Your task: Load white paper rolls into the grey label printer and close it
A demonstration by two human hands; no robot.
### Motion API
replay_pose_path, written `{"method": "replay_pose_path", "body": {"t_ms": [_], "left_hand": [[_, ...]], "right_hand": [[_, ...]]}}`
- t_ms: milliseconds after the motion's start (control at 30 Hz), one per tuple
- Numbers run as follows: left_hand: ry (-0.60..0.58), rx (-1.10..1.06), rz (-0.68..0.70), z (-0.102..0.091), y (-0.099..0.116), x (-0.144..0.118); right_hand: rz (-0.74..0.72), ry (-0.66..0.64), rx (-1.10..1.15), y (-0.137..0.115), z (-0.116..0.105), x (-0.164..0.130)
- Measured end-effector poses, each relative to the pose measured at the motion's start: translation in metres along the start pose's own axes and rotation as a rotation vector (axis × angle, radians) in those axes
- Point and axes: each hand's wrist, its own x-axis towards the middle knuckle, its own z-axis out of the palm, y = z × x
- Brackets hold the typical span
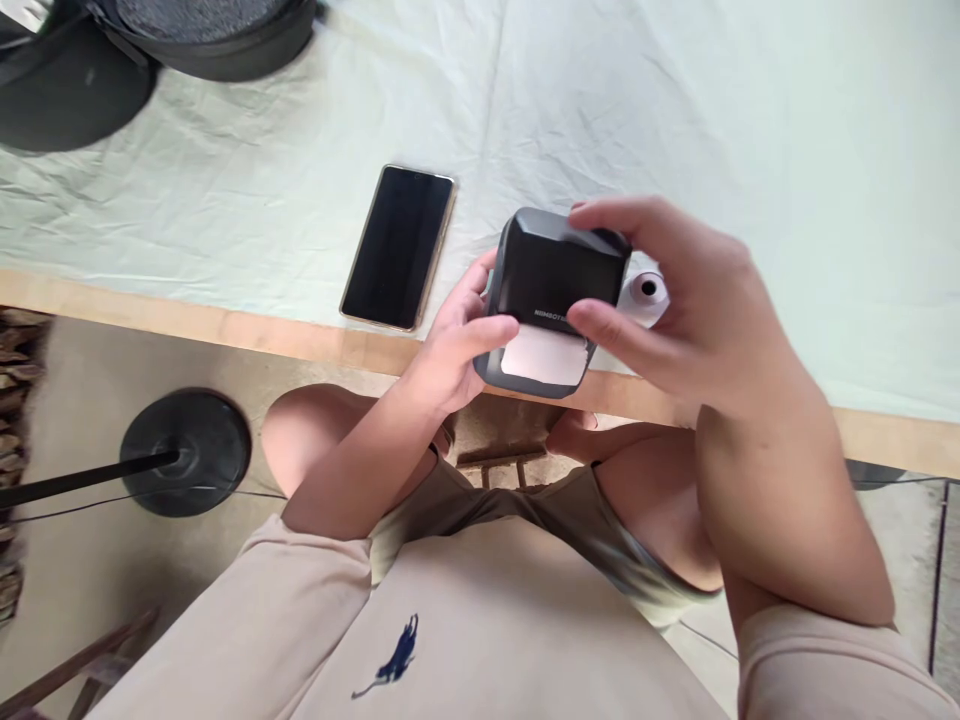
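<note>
A small dark label printer (pixel 562 272) with a black lid and pale lettering is held above the table's front edge. From its lower end a white label strip (pixel 545 356) sticks out. My left hand (pixel 463 342) wraps the printer's left side, its thumb lying on the front beside the strip. With fingers at the top right corner and the thumb near the lettering, my right hand (pixel 675 295) grips the other side. Partly hidden behind that hand is a white label roll (pixel 646 288) with a dark core. A smartphone (pixel 399 248), its screen dark, lies left of the printer.
A pale cloth (pixel 847 200) covers the table, whose wooden edge (pixel 225 312) runs across in front of me. Black round containers (pixel 217 40) stand at the back left. On the floor at left sits a round black stand base (pixel 186 452) with a pole.
</note>
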Motion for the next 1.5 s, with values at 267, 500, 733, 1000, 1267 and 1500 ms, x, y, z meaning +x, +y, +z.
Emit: {"method": "replay_pose_path", "body": {"t_ms": [267,500,733,1000,1267,1500], "left_hand": [[0.071,-0.053,-0.007,0.011,0.002,-0.006],[0.089,-0.139,-0.101,0.019,0.014,-0.007],[0.071,-0.178,-0.053,0.015,0.010,0.000],[0.063,-0.181,-0.058,0.012,0.013,-0.002],[0.057,-0.346,-0.049,0.017,0.018,-0.005],[0.062,-0.346,-0.120,0.019,0.018,-0.003]], "right_hand": [[0.013,-0.065,-0.137,-0.019,0.014,-0.008],[-0.050,-0.060,-0.165,-0.006,0.006,-0.010],[-0.075,-0.137,-0.216,-0.009,-0.013,-0.015],[-0.071,-0.141,-0.205,-0.015,-0.014,-0.017],[-0.095,-0.102,-0.225,-0.017,-0.011,-0.015],[-0.097,0.151,-0.292,-0.018,-0.001,-0.014]]}}
